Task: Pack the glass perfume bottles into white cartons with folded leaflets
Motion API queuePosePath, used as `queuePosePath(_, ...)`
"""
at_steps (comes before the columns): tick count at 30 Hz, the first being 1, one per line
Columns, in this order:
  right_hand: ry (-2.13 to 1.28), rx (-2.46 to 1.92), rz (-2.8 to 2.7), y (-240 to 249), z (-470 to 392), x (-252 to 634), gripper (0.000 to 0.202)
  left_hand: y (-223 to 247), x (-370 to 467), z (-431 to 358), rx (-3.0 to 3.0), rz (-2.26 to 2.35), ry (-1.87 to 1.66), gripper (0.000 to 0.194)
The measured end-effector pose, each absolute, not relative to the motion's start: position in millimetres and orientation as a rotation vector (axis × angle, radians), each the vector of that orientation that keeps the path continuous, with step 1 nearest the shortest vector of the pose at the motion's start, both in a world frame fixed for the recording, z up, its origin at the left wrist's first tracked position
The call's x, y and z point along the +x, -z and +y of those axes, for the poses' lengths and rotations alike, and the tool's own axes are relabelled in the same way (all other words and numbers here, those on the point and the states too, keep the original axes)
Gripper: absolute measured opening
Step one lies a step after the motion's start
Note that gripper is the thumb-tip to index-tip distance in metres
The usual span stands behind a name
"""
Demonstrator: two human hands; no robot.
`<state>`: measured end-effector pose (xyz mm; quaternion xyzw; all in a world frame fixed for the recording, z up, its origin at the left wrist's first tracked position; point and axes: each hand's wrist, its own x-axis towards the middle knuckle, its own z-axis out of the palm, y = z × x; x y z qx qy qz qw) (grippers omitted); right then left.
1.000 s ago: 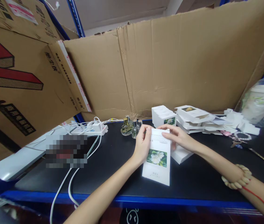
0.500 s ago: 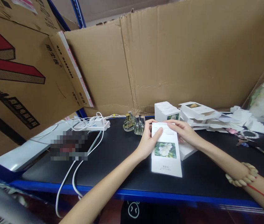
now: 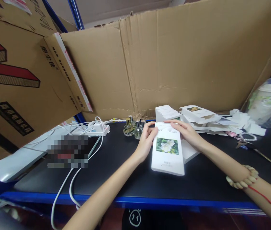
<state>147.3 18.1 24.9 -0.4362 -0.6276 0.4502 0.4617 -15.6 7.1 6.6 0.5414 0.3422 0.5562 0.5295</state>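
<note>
Between both hands is a white cardboard box [image 3: 167, 163] printed with a white flower on green leaves; its printed face is turned up towards me. My left hand [image 3: 146, 140] grips the far left edge, thumb along the side. At the far right corner, my right hand [image 3: 185, 132] is closed on the box, its lower fingers hidden behind it. Just beyond, a stack of white boxes [image 3: 165, 111] stands against the cardboard. Another white box [image 3: 190, 150] lies partly beneath my right hand. Several glass bottles [image 3: 137, 130] with gold and silver caps stand left of the stack.
Flat white cartons [image 3: 200, 115] are piled at the back right. A bead bracelet [image 3: 247, 137], a bagged drink cup [image 3: 268, 99] and a thin stick [image 3: 262, 155] lie further right. At left are a power strip [image 3: 94, 128] and white cables. A cardboard wall [image 3: 185, 64] bounds the back.
The box's near end has lifted and tilted a little, so its thickness shows. My left thumb has slid from the printed face to its left edge. The whole view has shifted slightly.
</note>
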Motion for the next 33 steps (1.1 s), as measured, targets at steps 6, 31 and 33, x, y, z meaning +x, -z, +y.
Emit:
queuePosePath(6,-1.188,-1.008,-1.549,-23.7,16.7,147.9,0.039,-4.6,-16.4,7.6,1.371,0.793,-1.345,0.037)
queuePosePath(31,-0.472,-1.224,-2.842,-29.2,-6.3,208.0,0.079,-1.3,-27.5,5.3,1.862,1.433,-1.206,0.026)
queuePosePath(33,-0.492,-1.255,-2.807,-31.8,-12.6,217.1,0.074,0.0,-24.0,0.4,1.979,1.534,-1.087,0.025)
